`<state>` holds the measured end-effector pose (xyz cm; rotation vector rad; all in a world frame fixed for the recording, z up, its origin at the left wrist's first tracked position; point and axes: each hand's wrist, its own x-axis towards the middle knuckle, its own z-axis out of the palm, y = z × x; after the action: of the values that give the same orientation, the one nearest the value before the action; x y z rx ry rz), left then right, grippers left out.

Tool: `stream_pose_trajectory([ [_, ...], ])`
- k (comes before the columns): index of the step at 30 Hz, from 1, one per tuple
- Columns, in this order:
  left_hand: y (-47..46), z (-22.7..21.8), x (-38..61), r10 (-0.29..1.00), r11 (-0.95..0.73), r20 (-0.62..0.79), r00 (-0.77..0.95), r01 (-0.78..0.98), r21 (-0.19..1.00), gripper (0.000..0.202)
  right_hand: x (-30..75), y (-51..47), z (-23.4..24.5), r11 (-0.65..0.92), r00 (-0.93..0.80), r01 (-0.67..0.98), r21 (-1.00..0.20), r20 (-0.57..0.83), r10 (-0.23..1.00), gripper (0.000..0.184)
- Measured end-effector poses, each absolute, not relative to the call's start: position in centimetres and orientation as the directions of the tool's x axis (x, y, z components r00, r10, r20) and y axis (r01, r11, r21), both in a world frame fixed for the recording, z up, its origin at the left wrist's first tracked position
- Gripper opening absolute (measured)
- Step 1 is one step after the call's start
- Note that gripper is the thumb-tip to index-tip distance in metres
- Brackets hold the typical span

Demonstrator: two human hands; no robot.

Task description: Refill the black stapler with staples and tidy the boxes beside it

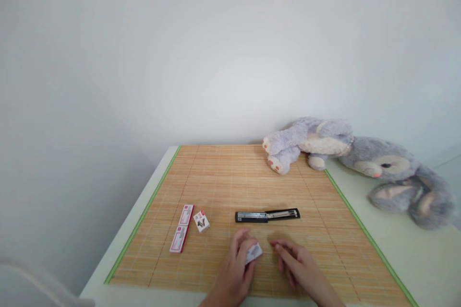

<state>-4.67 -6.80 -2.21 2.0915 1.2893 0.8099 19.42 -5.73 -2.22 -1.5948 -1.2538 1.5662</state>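
My left hand [236, 264] is closed around a small white box [254, 252] with a grey picture on its face, above the bamboo mat. To its right, my right hand [296, 264] has its fingers curled and thumb pressed to the index finger; whatever may be between them is hidden. A black stapler [267, 215] lies beyond both hands, opened out flat with its metal inside facing up. Left of my left hand sits a small white staple box [201, 221] with a red mark and a dark picture.
Beside the staple box lies a long white and magenta package [182, 228]. The bamboo mat [230, 172] has green edges and covers most of the white table [392, 220]. A grey plush rabbit [360, 153] lies along the back right, partly on the mat. A wall [216, 57] stands behind.
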Motion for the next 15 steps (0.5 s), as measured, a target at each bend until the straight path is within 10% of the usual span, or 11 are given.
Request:
stream_pose_trajectory([
  [5,-3.6,0.3,-4.8,0.913,-0.327,0.073,0.402,0.612,0.72,0.073,20.6,-5.1,-3.5,-0.543,-0.145,0.095,-0.834,-0.551,0.822,0.066],
  [15,-3.3,0.2,-5.1,0.927,-0.303,0.043,0.371,0.68,0.667,0.039,19.4,-4.8,-1.7,-0.593,-0.232,0.066,-0.803,-0.59,0.773,0.067],
])
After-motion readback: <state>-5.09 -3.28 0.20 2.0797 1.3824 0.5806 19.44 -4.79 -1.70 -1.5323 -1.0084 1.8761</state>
